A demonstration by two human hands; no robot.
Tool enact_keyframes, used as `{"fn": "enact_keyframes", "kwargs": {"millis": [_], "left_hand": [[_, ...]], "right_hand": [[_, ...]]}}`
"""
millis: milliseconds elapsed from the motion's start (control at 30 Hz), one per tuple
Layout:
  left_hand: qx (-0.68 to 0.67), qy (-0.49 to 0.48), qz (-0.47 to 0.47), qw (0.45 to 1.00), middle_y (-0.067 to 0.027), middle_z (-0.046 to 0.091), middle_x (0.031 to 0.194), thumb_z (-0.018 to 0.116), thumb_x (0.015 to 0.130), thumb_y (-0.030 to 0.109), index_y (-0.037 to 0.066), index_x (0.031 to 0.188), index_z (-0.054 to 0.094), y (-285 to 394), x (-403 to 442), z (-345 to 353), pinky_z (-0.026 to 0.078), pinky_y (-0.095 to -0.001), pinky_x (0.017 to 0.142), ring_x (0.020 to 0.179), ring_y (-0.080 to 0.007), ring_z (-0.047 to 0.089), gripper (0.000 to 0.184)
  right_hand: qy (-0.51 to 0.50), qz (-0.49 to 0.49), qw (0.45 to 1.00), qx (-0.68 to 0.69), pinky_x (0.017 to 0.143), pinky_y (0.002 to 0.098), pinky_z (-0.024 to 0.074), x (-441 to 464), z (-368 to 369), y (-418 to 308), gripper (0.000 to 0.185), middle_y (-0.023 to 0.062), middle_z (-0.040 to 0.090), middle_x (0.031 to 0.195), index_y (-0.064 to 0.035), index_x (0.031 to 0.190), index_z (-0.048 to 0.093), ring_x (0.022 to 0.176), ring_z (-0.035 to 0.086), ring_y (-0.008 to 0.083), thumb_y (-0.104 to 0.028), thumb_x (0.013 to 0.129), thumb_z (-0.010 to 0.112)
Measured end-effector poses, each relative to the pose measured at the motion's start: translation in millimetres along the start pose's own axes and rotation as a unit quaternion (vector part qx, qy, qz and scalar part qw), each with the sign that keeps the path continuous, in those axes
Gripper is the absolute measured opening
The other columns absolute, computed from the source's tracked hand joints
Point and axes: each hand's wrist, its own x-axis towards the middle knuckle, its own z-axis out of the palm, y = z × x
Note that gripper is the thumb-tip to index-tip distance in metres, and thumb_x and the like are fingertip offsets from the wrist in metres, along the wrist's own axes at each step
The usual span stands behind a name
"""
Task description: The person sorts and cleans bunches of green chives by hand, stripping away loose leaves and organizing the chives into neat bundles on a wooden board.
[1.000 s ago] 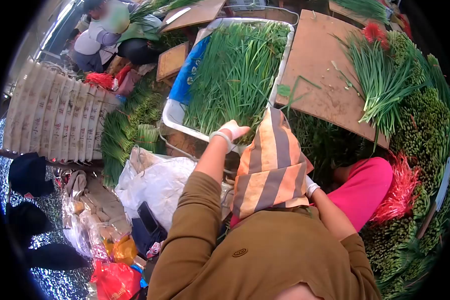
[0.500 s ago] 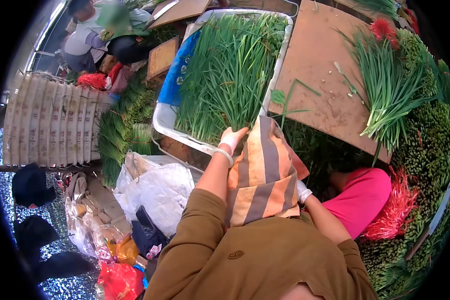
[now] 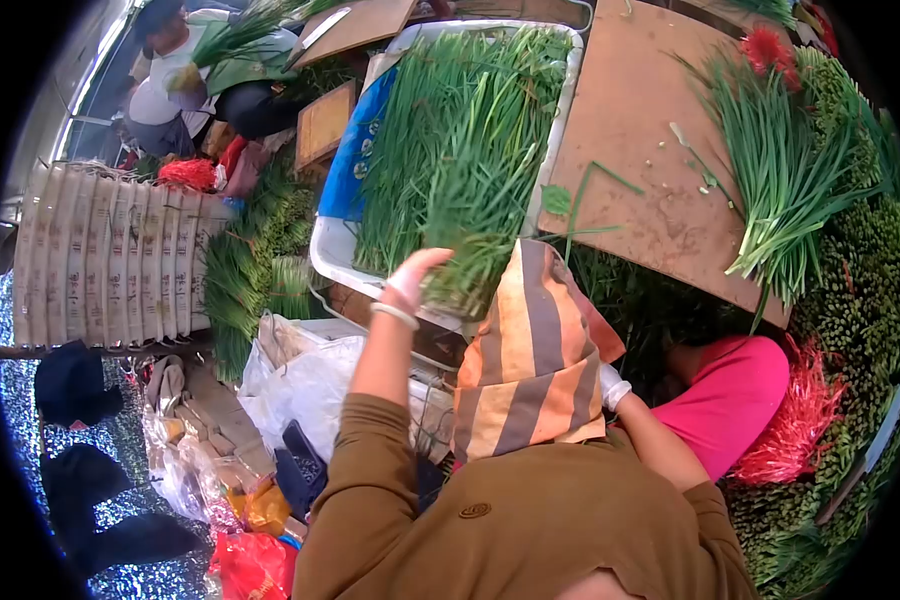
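My left hand (image 3: 410,278), wearing a white glove or wrap and a pale bangle at the wrist, is closed on a bunch of garlic chives (image 3: 470,265). The bunch is smeared by motion and hangs over the near rim of a white plastic tub (image 3: 332,255). More garlic chives (image 3: 470,120) fill the tub, leaves pointing away from me. My right hand (image 3: 613,387), also in white, rests low beside the orange and grey striped apron (image 3: 530,350) over my knee. The cloth and my leg hide its fingers, so whatever it holds cannot be seen.
A brown board (image 3: 650,150) on the right carries a loose bundle of chives (image 3: 770,190). Red plastic ties (image 3: 790,420) lie by my pink-clad knee. A knife (image 3: 885,425) rests on stacked bundles at far right. Another person (image 3: 195,70) sits at upper left, holding greens.
My left hand has moved left and toward me from the tub's near rim, pulling a bunch of chives with it. My right hand stays low. The other person's greens have shifted.
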Motion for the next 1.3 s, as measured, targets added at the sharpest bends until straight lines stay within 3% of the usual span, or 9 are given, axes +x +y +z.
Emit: {"fn": "enact_keyframes", "kwargs": {"millis": [167, 333, 400, 767, 800, 933, 1033, 1200, 1300], "left_hand": [[0.314, 0.055, 0.018, 0.948, -0.0125, 0.065, 0.106, 0.065, 0.075, 0.026, 0.002, 0.12, 0.055, 44, -44, -20, 0.049, -0.0376, 0.084, 0.092, -0.022, 0.062, 0.052], [0.696, 0.166, -0.007, 0.699, -0.0181, 0.061, 0.114, 0.069, 0.069, 0.039, 0.002, 0.126, 0.049, 44, -12, -25, 0.048, -0.0367, 0.086, 0.102, -0.0259, 0.061, 0.071], [0.772, 0.209, -0.035, 0.599, -0.0244, 0.056, 0.121, 0.067, 0.069, 0.053, 0.003, 0.132, 0.043, 50, -24, -2, 0.047, -0.0378, 0.091, 0.111, -0.0319, 0.057, 0.085], [0.852, 0.249, -0.039, 0.458, -0.0222, 0.047, 0.13, 0.077, 0.058, 0.063, -0.001, 0.144, 0.016, 12, -26, 56, 0.046, -0.0395, 0.094, 0.115, -0.0329, 0.054, 0.123], [0.875, 0.236, -0.049, 0.421, -0.0189, 0.053, 0.126, 0.07, 0.063, 0.067, 0.0, 0.139, 0.035, 19, -28, 62, 0.046, -0.0378, 0.093, 0.114, -0.0309, 0.055, 0.106], [0.876, 0.18, -0.088, 0.438, -0.0169, 0.061, 0.117, 0.05, 0.072, 0.074, 0.007, 0.107, 0.068, 83, -31, 75, 0.047, -0.0353, 0.091, 0.108, -0.0275, 0.059, 0.078], [0.855, 0.272, 0.052, 0.438, -0.0176, 0.053, 0.128, 0.047, 0.072, 0.076, 0.007, 0.129, 0.052, 95, -30, 58, 0.041, -0.0392, 0.099, 0.119, -0.0301, 0.051, 0.089], [0.609, 0.242, -0.023, 0.755, -0.0199, 0.027, 0.149, 0.038, 0.074, 0.081, -0.001, 0.146, 0.02, 35, 16, -23, 0.019, -0.0351, 0.113, 0.14, -0.029, 0.024, 0.11], [0.569, 0.212, 0.05, 0.793, -0.0242, 0.032, 0.144, 0.063, 0.066, 0.071, 0.0, 0.147, 0.005, 18, -10, 11, 0.031, -0.0378, 0.107, 0.133, -0.033, 0.035, 0.123]], "right_hand": [[0.013, 0.079, 0.981, 0.175, 0.074, 0.0375, 0.0488, 17, 21, 53, 0.031, 0.0141, 0.068, 0.101, -0.0042, 0.1, 0.067, 0.088, 0.064, 0.023, -0.028, 0.092, 0.049], [-0.024, 0.149, 0.885, 0.44, 0.075, 0.0348, 0.05, 12, 14, 29, 0.03, 0.0104, 0.067, 0.103, -0.0002, 0.105, 0.064, 0.086, 0.062, 0.0187, -0.021, 0.095, 0.044], [-0.001, 0.121, 0.958, 0.261, 0.075, 0.0344, 0.0502, 4, 4, 7, 0.029, 0.01, 0.067, 0.102, -0.0008, 0.105, 0.064, 0.085, 0.061, 0.0185, -0.02, 0.095, 0.044], [-0.016, 0.074, 0.956, 0.285, 0.072, 0.0363, 0.0495, 25, 23, 75, 0.028, 0.0121, 0.069, 0.096, -0.0025, 0.099, 0.066, 0.081, 0.063, 0.0211, -0.022, 0.093, 0.047], [-0.011, 0.073, 0.952, 0.298, 0.072, 0.0372, 0.0494, 28, 25, 80, 0.028, 0.0132, 0.069, 0.096, -0.0022, 0.097, 0.066, 0.081, 0.063, 0.0225, -0.023, 0.092, 0.048], [0.025, 0.038, 0.969, 0.242, 0.073, 0.0403, 0.0494, 43, 38, 119, 0.03, 0.0182, 0.068, 0.097, -0.0014, 0.094, 0.067, 0.084, 0.065, 0.0299, -0.026, 0.089, 0.05], [0.027, 0.025, 0.992, 0.12, 0.074, 0.0416, 0.0494, 44, 42, 119, 0.031, 0.0214, 0.066, 0.098, -0.0017, 0.093, 0.067, 0.089, 0.065, 0.035, -0.027, 0.088, 0.05], [-0.011, 0.051, 0.998, 0.022, 0.077, 0.039, 0.0489, 22, 6, 38, 0.031, 0.016, 0.066, 0.103, -0.003, 0.103, 0.065, 0.09, 0.062, 0.0274, -0.026, 0.092, 0.047], [-0.03, 0.063, 0.998, 0.005, 0.075, 0.0384, 0.0489, 10, -4, 11, 0.032, 0.0152, 0.068, 0.099, -0.003, 0.101, 0.066, 0.087, 0.063, 0.025, -0.027, 0.092, 0.047]]}}
